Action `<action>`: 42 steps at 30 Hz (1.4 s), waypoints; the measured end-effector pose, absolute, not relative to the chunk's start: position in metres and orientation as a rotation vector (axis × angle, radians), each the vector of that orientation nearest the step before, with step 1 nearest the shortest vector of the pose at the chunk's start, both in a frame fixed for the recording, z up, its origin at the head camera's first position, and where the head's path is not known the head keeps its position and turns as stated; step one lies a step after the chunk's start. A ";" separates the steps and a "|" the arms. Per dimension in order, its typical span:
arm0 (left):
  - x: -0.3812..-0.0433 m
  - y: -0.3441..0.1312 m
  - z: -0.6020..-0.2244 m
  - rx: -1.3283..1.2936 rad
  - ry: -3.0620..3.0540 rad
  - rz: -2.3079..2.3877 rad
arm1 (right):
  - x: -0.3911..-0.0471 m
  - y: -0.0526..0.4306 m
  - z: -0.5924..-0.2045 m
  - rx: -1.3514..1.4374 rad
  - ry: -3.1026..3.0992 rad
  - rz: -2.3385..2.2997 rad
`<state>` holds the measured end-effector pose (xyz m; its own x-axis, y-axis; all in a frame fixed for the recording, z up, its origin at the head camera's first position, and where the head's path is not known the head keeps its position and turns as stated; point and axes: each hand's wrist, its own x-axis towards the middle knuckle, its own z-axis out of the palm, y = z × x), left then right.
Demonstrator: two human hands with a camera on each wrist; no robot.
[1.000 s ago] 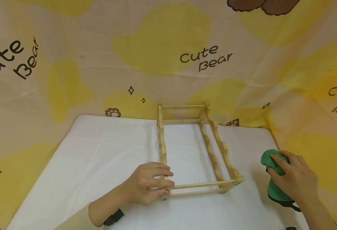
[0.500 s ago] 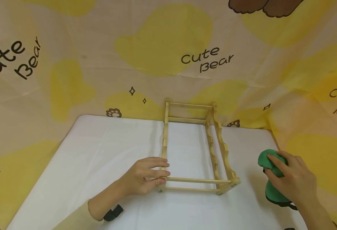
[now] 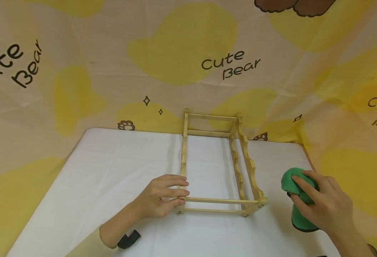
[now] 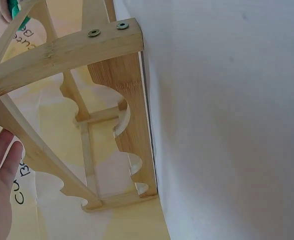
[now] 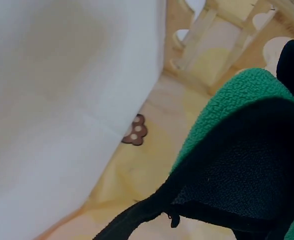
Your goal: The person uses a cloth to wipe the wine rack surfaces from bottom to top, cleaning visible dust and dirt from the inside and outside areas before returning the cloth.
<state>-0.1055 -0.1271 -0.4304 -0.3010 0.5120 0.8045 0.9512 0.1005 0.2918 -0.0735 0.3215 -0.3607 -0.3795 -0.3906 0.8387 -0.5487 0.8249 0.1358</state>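
A pale wooden rack (image 3: 224,201) with scalloped side panels and thin crossbars stands on the white table. My left hand (image 3: 159,196) holds its near left corner, thumb and fingers against the side panel. In the left wrist view, my left fingers (image 4: 9,160) lie along the scalloped wood, and round metal fixings show on the top piece. To the right of the rack, my right hand (image 3: 328,201) grips a fuzzy green cloth pad (image 3: 304,217), apart from the wood. The right wrist view shows the pad's dark underside (image 5: 227,175) and black strap.
A patterned yellow and beige cloth (image 3: 182,46) hangs behind and on both sides of the table (image 3: 127,160). The rack's far end stands near the back edge. A black band (image 3: 129,239) sits at the left wrist.
The rack shifted and turned slightly, its far end going right and its near end slightly back, with my left hand on it. My right hand moved a little left with the green pad.
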 end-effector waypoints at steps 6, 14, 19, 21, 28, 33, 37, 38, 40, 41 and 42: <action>-0.106 -0.127 -0.431 -1.414 -1.865 -1.131 | -0.069 0.307 -0.352 0.748 -1.925 0.239; -0.107 -0.127 -0.431 -1.415 -1.838 -1.134 | -0.062 0.296 -0.345 0.832 -1.880 0.269; -0.107 -0.127 -0.431 -1.411 -1.829 -1.136 | -0.059 0.283 -0.342 0.876 -1.797 0.305; -0.108 -0.126 -0.431 -1.410 -1.820 -1.132 | -0.057 0.280 -0.343 0.884 -1.782 0.313; -0.108 -0.126 -0.431 -1.402 -1.800 -1.107 | -0.051 0.273 -0.352 0.957 -1.763 0.334; -0.108 -0.126 -0.432 -1.401 -1.794 -1.096 | -0.049 0.267 -0.356 1.046 -1.724 0.366; -0.108 -0.125 -0.432 -1.402 -1.791 -1.093 | -0.048 0.263 -0.358 1.099 -1.707 0.397; -0.108 -0.125 -0.432 -1.402 -1.791 -1.091 | -0.047 0.263 -0.359 1.111 -1.711 0.400; -0.108 -0.124 -0.431 -1.401 -1.791 -1.094 | -0.046 0.261 -0.363 1.139 -1.722 0.413; -0.108 -0.124 -0.431 -1.399 -1.791 -1.094 | -0.046 0.261 -0.365 1.152 -1.733 0.418; -0.108 -0.124 -0.431 -1.397 -1.792 -1.093 | -0.045 0.261 -0.367 1.166 -1.747 0.422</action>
